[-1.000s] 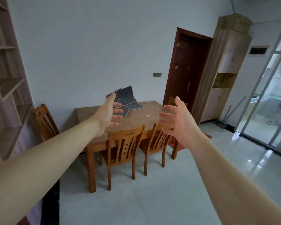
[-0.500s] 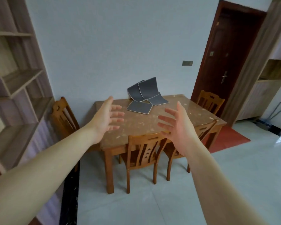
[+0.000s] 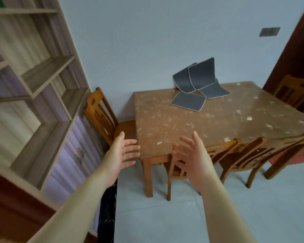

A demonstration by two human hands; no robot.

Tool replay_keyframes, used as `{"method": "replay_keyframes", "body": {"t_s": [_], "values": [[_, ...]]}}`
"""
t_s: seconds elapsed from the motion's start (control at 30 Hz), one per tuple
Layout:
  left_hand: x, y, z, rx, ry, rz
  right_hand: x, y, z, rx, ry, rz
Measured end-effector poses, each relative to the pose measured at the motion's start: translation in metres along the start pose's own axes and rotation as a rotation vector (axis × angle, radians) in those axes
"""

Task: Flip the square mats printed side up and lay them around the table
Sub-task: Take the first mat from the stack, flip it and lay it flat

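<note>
grey square mats [image 3: 198, 81], heaped against wall, table's [image 3: 218, 120] far edge

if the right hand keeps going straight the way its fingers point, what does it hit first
Probably the near edge of the table. The open, empty right hand points forward and up over the chair back tucked under that edge; the dark mats lie far beyond by the wall. Depth is unclear from this one view.

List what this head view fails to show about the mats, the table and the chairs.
- Mats: only dark grey faces show; the printed sides are turned away, and overlap hides the exact count.
- Table: right end cut off by the frame edge.
- Near chair: partly hidden behind the right hand.
- Chair by the door: cropped at the right edge.
- Left hand: fingers motion-blurred.
</note>
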State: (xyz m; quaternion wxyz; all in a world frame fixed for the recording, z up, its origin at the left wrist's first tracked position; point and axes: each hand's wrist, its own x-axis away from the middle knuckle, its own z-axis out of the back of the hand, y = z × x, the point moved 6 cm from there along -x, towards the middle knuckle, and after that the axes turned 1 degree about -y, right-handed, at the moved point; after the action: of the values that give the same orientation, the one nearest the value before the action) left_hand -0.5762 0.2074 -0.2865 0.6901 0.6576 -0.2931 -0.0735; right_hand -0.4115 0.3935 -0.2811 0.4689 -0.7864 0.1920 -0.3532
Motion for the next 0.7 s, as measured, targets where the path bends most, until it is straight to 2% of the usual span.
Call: {"method": "replay_keyframes", "body": {"t_s": [0.2, 0.37, 0.57, 0.7], "values": [[-0.088, 0.041, 0.047, 0.054, 0.003, -0.112, -0.072, -0.010, -0.066, 0.111, -0.002, 0.049], [-0.174, 0.056, 0.072, 0.051, -0.082, -0.083, -0.126, -0.013, -0.123, 0.162, 0.076, 0.076], [-0.274, 0.106, 0.106, 0.100, -0.170, -0.086, -0.188, -0.031, -0.179, 0.127, 0.217, 0.128], [-0.322, 0.112, 0.112, 0.080, -0.214, -0.055, -0.224, -0.025, -0.203, 0.102, 0.243, 0.105]]}}
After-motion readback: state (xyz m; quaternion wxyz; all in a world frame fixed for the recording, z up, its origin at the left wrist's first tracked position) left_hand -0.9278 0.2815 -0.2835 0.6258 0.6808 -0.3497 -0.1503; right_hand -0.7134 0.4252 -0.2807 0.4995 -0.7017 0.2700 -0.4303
